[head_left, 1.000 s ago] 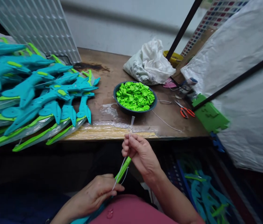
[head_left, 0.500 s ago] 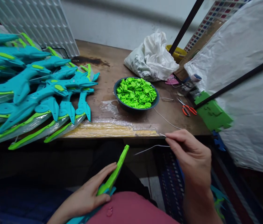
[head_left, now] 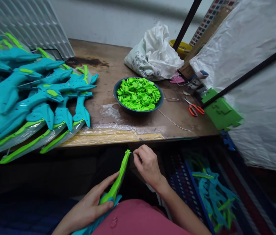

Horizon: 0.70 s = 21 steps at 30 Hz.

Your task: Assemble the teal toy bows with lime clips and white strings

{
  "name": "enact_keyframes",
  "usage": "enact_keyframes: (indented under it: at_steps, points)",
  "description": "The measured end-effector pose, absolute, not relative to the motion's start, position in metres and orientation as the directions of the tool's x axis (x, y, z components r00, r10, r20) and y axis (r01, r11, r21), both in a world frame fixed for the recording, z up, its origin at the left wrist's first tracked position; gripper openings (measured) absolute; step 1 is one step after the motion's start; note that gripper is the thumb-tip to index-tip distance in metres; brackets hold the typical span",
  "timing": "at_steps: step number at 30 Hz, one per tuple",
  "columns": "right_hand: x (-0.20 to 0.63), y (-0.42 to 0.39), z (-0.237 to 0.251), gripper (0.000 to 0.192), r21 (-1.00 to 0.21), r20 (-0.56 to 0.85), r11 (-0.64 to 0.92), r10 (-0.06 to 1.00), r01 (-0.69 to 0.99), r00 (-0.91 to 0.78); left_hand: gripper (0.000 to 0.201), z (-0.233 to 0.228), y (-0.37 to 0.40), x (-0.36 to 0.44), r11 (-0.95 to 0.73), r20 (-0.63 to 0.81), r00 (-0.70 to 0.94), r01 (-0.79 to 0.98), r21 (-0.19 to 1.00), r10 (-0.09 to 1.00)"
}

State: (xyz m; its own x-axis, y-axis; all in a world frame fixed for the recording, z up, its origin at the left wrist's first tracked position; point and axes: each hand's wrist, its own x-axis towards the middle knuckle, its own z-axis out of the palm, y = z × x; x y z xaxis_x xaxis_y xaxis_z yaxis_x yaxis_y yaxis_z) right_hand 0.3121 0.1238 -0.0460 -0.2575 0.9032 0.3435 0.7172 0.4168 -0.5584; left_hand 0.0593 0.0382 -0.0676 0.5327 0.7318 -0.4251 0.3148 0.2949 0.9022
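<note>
My left hand [head_left: 91, 199] is closed around a toy bow with a teal body and a bright green limb [head_left: 118, 182], held against my lap. The limb points up and away from me. At its tip, my right hand [head_left: 149, 164] pinches a thin white string [head_left: 131, 152] between thumb and finger. A short bit of string spans from the fingertips to the limb tip; whether it passes through a hole there I cannot tell. My left forearm and fingers hide part of the teal body.
A heap of teal and green toy bows [head_left: 54, 88] covers the table's left. A dark bowl [head_left: 138, 112] of small green pieces, a white sack [head_left: 152, 55], orange-handled scissors [head_left: 195, 109] and a loose string [head_left: 173, 122] are on the table. A blue crate [head_left: 199, 202] holds more parts.
My right hand has moved left, bringing the string from out by the table's edge to the green limb's tip. The left hand keeps its hold. The view has shifted slightly.
</note>
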Motion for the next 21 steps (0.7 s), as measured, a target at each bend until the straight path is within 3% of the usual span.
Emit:
enact_keyframes:
  at_steps: [16, 18, 21]
  points:
    - [0.303, 0.126, -0.046, 0.019, -0.472, 0.291, 0.436, 0.898, 0.767, -0.331, 0.078, -0.069, 0.040, 0.062, 0.253, -0.374, 0.540, 0.286, 0.924, 0.754]
    - [0.300, 0.126, -0.045, 0.011, -0.474, 0.270, 0.436, 0.899, 0.765, -0.345, 0.078, -0.071, 0.039, 0.062, 0.234, -0.360, 0.552, 0.287, 0.929, 0.752]
    - [0.295, 0.132, -0.048, 0.016, -0.476, 0.218, 0.432, 0.902, 0.766, -0.373, 0.078, -0.072, 0.041, 0.062, 0.216, -0.358, 0.556, 0.305, 0.927, 0.750]
